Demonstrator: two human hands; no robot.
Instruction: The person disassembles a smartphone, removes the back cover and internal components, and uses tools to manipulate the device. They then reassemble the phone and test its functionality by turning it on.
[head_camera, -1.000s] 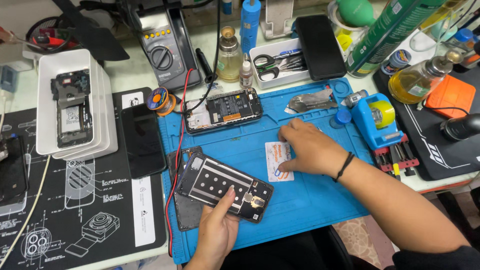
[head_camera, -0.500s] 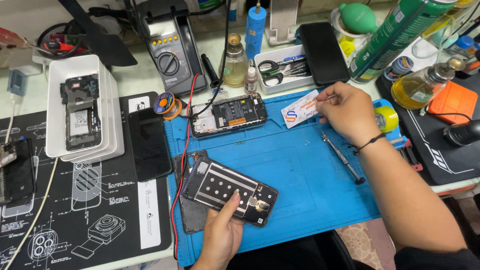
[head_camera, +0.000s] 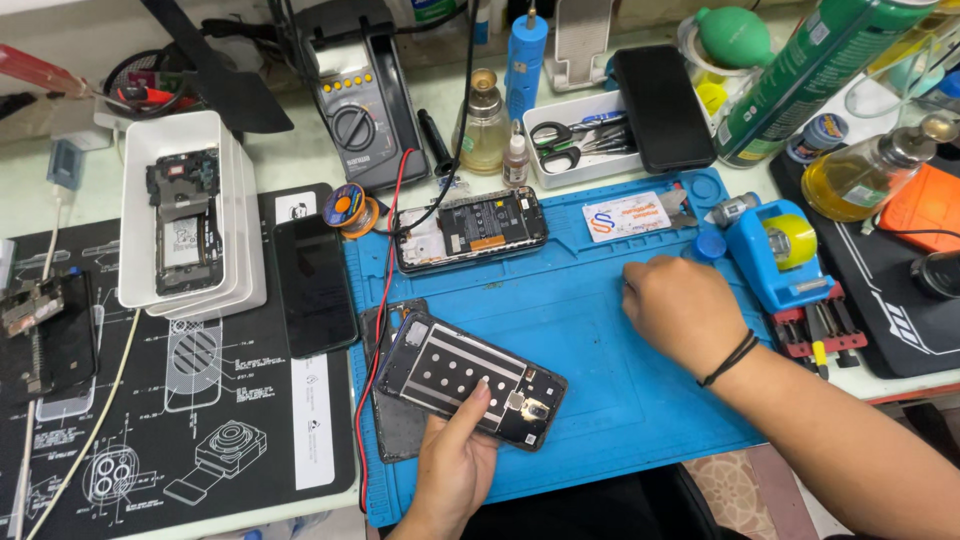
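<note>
1. The left hand comes up from the near edge and grips a phone frame, thumb pressed flat on its upper face, fingers hidden beneath.
2. The frame is a flat black rectangle with rounded corners. Its long axis runs diagonally, from upper left near the red wire down to lower right. Its face carries a pale panel dotted with dark round holes; the lower right end shows small metal parts.
3. The frame lies over a dark back cover on the blue mat, near the mat's left front corner.
4. The right hand rests knuckles-up on the mat, well apart from the frame, fingers curled under; I cannot tell whether it holds anything. A black band circles its wrist.
5. Beyond the hands, an opened phone lies on the mat's far edge, long axis nearly left to right, battery and board exposed.
6. A white card lies right of it, and a blue tape dispenser with a yellow roll stands at the mat's right edge.
7. Left of the mat, a glossy black phone lies on a black printed mat, beside a white tray holding another stripped phone.
</note>
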